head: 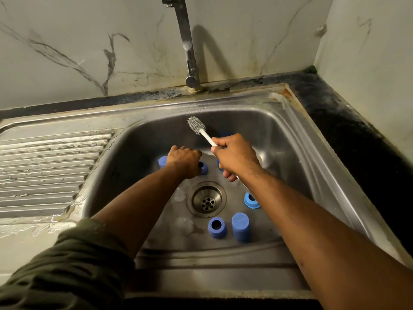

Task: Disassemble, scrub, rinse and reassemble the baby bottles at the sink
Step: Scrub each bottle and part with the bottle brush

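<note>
Around both hands in the sink [279,135], blue caps [241,227], rings [217,227] and clear teats [183,225] lie apart: disassembly looks done. Right hand [235,156] grips the brush [196,125]; left hand [184,159] curls over a part, grasp unclear. Scrubbing, rinsing, reassembly remain.

Bottle brush [201,130], grey silicone head on white handle, tilted head-up over sink [279,139]. Blue caps [240,227] and blue rings [216,227] stood scattered around drain; clear parts [183,225] lay alongside.
</note>
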